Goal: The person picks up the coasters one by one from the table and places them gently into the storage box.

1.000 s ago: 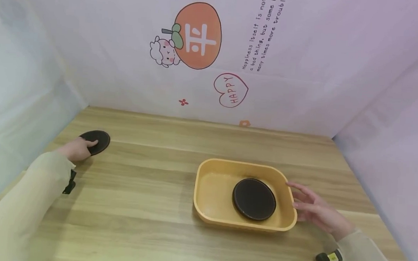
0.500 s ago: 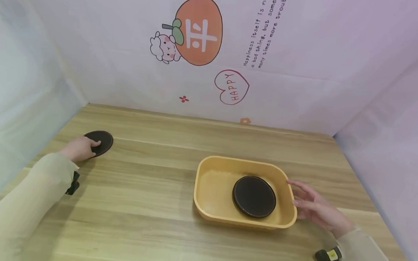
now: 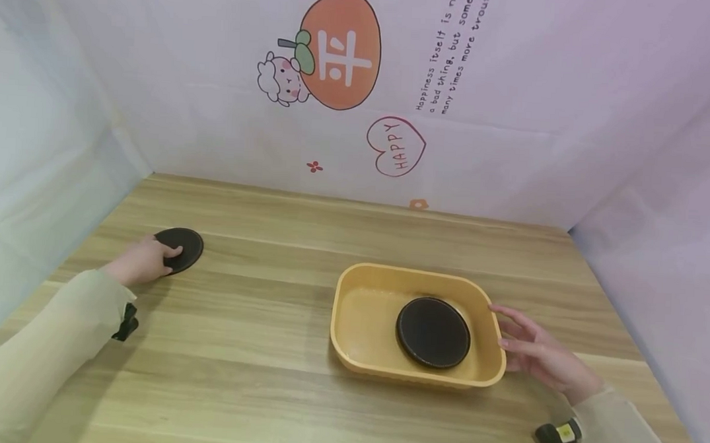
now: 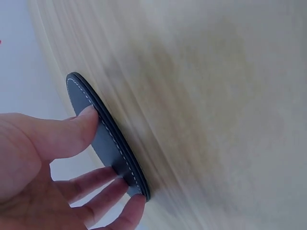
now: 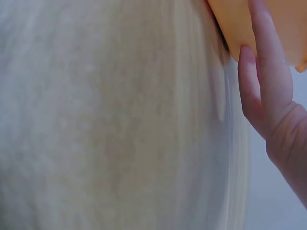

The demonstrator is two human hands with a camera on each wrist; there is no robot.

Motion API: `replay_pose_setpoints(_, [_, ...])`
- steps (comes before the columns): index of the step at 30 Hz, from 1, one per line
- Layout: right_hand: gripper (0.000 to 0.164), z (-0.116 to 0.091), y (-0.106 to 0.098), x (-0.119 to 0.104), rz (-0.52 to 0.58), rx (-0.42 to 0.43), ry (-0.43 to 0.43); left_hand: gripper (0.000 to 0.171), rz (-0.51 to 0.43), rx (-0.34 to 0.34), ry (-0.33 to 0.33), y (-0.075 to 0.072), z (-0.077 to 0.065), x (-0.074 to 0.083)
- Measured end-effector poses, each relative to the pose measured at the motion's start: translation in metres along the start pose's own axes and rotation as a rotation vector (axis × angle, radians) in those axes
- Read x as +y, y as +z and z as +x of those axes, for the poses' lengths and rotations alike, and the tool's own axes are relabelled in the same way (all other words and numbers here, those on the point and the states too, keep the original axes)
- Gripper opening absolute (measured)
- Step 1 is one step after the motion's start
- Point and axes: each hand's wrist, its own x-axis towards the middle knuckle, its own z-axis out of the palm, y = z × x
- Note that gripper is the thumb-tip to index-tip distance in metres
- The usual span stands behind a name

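My left hand (image 3: pixel 142 260) pinches a round black leather coaster (image 3: pixel 190 249) at the far left of the table. In the left wrist view, the coaster (image 4: pixel 106 141) shows pale stitching round its edge; the thumb lies on its face and other fingertips are at its rim. Over on the right, my right hand (image 3: pixel 542 362) rests its fingers against the end wall of a yellow plastic basin (image 3: pixel 359 331). In the right wrist view those fingers (image 5: pixel 268 57) are extended along the basin wall. Inside the basin, right of its middle, lies another black round coaster (image 3: pixel 433 332).
The wooden table (image 3: pixel 236 348) runs back to a white printed cloth (image 3: pixel 216 129). Cloth walls also stand along the left and right sides. A dark wrist device (image 3: pixel 556 438) sits by the right cuff.
My left hand has moved a little to the right, carrying the coaster along. The right hand and the basin stay in place, and the head view has shifted slightly.
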Motion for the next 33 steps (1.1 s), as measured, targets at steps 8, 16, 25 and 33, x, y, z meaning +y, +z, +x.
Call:
replay_pose_setpoints(8, [0.060, 0.000, 0.001, -0.001, -0.024, 0.007, -0.016, 0.047, -0.011, 0.003, 0.001, 0.001, -0.004, 0.009])
replay_pose_setpoints(16, [0.060, 0.000, 0.000, -0.001, -0.050, 0.013, -0.021, 0.046, 0.025, 0.039, 0.030, 0.007, -0.009, 0.019])
replay_pose_setpoints(25, [0.062, -0.003, -0.003, 0.003, 0.001, -0.016, -0.026, 0.045, 0.011, 0.049, 0.058, 0.009, -0.014, 0.039])
replay_pose_setpoints(33, [0.061, 0.000, -0.003, 0.001, -0.033, -0.002, -0.017, 0.046, 0.024, 0.060, 0.056, 0.015, -0.016, 0.047])
